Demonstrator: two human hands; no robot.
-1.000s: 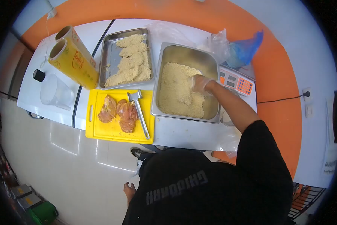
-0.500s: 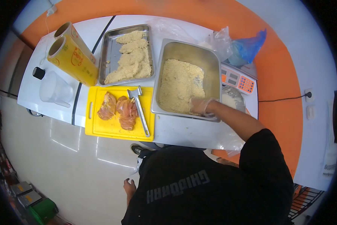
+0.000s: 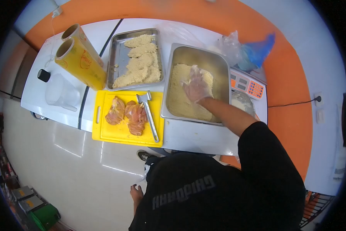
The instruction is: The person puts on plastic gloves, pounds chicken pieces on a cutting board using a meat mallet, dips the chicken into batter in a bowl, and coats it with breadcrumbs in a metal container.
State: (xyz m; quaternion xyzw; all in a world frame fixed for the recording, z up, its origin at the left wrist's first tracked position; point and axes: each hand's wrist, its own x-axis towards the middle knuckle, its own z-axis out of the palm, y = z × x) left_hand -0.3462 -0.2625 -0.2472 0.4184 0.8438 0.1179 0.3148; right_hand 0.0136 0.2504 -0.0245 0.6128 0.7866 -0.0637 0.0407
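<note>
My right hand (image 3: 196,85), in a clear plastic glove, is over the pale crumbs (image 3: 180,98) inside the deep steel pan (image 3: 168,114). Its fingers are spread, with nothing visibly held. My left hand (image 3: 136,192) hangs low beside my body, away from the table, fingers apart and nothing in it. Left of the pan, a yellow cutting board (image 3: 107,137) bears raw meat pieces (image 3: 135,117) and a metal mallet (image 3: 150,119). Behind the board, several crumb-coated pieces (image 3: 142,63) lie in a shallow steel tray (image 3: 119,54).
Two yellow film rolls (image 3: 82,63) and a clear plastic jug (image 3: 61,92) stand at the left. At the right are a scale (image 3: 247,85), a bowl of white powder (image 3: 242,103) and a blue plastic bag (image 3: 259,52). A cable crosses the table.
My right hand has moved up and left from the pan's near right part, its fingers now spread. The whole view has shifted slightly. My left hand stays low at my side.
</note>
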